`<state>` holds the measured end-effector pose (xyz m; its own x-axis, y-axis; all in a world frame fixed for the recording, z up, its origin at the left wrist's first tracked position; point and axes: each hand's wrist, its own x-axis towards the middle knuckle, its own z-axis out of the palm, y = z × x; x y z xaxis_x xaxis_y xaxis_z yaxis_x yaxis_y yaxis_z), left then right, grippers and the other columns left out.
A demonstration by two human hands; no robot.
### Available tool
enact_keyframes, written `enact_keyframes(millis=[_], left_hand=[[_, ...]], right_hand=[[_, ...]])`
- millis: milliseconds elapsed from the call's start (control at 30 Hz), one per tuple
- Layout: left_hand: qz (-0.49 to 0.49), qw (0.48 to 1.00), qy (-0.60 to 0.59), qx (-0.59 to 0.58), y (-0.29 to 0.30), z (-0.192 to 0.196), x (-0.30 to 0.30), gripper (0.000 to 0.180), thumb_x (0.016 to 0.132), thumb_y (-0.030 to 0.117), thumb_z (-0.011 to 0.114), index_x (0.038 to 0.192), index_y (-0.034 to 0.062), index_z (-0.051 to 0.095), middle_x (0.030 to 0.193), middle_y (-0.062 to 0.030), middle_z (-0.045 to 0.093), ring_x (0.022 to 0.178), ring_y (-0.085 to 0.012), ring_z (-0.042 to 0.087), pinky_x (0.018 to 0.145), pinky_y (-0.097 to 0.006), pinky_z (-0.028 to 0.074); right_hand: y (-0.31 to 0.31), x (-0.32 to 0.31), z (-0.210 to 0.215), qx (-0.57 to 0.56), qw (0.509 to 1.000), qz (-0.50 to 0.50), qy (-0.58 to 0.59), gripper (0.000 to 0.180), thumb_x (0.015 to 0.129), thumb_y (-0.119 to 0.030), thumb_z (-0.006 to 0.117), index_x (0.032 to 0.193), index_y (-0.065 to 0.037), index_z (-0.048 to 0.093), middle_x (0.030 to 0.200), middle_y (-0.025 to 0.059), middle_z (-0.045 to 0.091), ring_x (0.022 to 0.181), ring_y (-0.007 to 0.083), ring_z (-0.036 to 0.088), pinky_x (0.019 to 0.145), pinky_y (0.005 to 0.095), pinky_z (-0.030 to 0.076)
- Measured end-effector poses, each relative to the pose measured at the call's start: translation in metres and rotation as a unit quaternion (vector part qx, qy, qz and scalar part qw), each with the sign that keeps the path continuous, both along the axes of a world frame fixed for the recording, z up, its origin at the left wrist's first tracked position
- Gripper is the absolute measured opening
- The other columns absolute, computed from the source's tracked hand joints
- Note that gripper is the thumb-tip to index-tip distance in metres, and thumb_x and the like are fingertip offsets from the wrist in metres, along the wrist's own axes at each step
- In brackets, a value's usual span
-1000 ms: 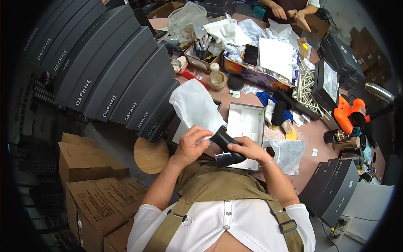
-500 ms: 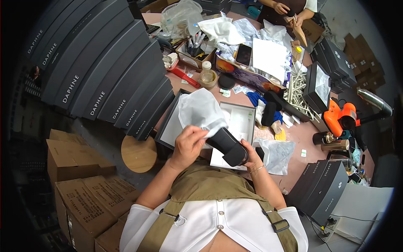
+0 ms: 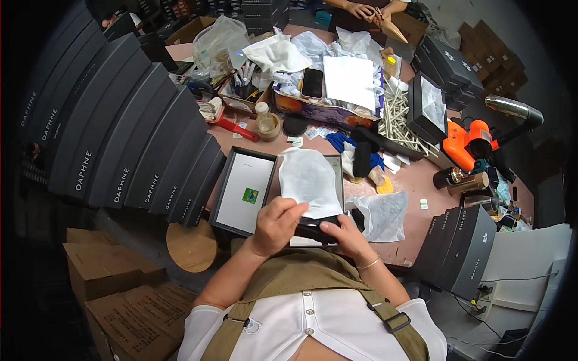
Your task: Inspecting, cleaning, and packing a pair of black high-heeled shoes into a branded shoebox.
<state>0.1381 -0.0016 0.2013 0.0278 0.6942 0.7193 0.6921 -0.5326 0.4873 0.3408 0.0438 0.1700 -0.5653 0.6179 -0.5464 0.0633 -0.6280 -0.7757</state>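
My left hand (image 3: 278,225) pinches the mouth of a white shoe bag (image 3: 309,180), its thumb and fingers pressed together. Inside the bag lies most of a black shoe, only its dark heel end (image 3: 317,230) showing at the opening. That end is gripped by my right hand (image 3: 349,239), with the thumb on top; the fingers beneath are hidden. Under and beyond the bag sits an open dark shoebox (image 3: 218,204) with white paper and a small green sticker inside. To the right, another pale bag (image 3: 385,215) lies on the table, with something black partly under it.
Dark shoeboxes (image 3: 129,144) stack high on the left, and more boxes (image 3: 460,246) stand at right. Beyond are a tape dispenser (image 3: 241,127), a phone (image 3: 312,83), a carton of white sticks (image 3: 397,117) and an orange heat gun (image 3: 469,144). Across the table, a person's hands (image 3: 367,12) hold a tan, pointed object.
The white bag has been drawn farther over the black shoe, covering most of it. Both hands are now closer together at the bag's mouth. My view has shifted, showing more of the open shoebox.
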Motion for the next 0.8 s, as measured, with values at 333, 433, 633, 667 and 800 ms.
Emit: enact_keyframes(millis=[333,433,633,667,800], left_hand=[[-0.070,0.998,0.006,-0.008,-0.010,-0.013,0.001,0.027,0.069,-0.006,0.068,0.094,0.0026,0.068,0.083,-0.0066,0.056,0.069,-0.0228,0.058,0.057,-0.033,0.049],[-0.093,0.996,0.002,0.002,-0.008,-0.020,0.030,0.028,0.068,-0.006,0.068,0.095,0.0022,0.068,0.084,-0.0069,0.057,0.067,-0.0228,0.057,0.057,-0.031,0.048],[-0.093,0.995,0.001,-0.027,-0.017,-0.030,0.019,0.027,0.069,-0.007,0.068,0.095,0.0003,0.066,0.086,-0.0084,0.056,0.069,-0.0231,0.058,0.059,-0.032,0.049],[-0.108,0.994,-0.002,-0.028,-0.017,-0.028,0.025,0.028,0.069,-0.008,0.068,0.095,0.0000,0.066,0.086,-0.0086,0.056,0.069,-0.0233,0.058,0.059,-0.032,0.049],[-0.094,0.995,-0.014,-0.036,-0.012,-0.020,0.012,0.030,0.068,-0.009,0.068,0.097,-0.0008,0.065,0.086,-0.0095,0.056,0.071,-0.0252,0.058,0.061,-0.034,0.050]], right_hand=[[-0.017,-0.012,-0.033,0.113,0.984,-0.133,0.046,0.035,0.088,-0.020,0.064,0.115,-0.001,0.053,0.106,0.0080,0.061,0.092,0.0167,0.059,0.071,0.0327,0.051],[-0.022,-0.027,-0.057,0.314,0.942,-0.060,-0.107,0.029,0.087,-0.013,0.061,0.112,0.002,0.058,0.108,0.0100,0.064,0.093,0.0171,0.059,0.077,0.0334,0.049],[-0.020,-0.033,-0.022,-0.056,0.953,-0.214,0.208,0.033,0.095,-0.018,0.054,0.125,-0.005,0.050,0.114,0.0078,0.060,0.100,0.0198,0.062,0.084,0.0340,0.053],[-0.025,-0.039,-0.038,-0.027,0.948,-0.247,0.202,0.033,0.096,-0.019,0.053,0.125,-0.006,0.049,0.114,0.0075,0.060,0.099,0.0192,0.062,0.083,0.0338,0.053],[-0.016,-0.023,-0.079,0.136,0.985,-0.106,0.021,0.035,0.096,-0.019,0.052,0.127,-0.005,0.048,0.120,0.0088,0.058,0.101,0.0182,0.061,0.081,0.0329,0.052]])
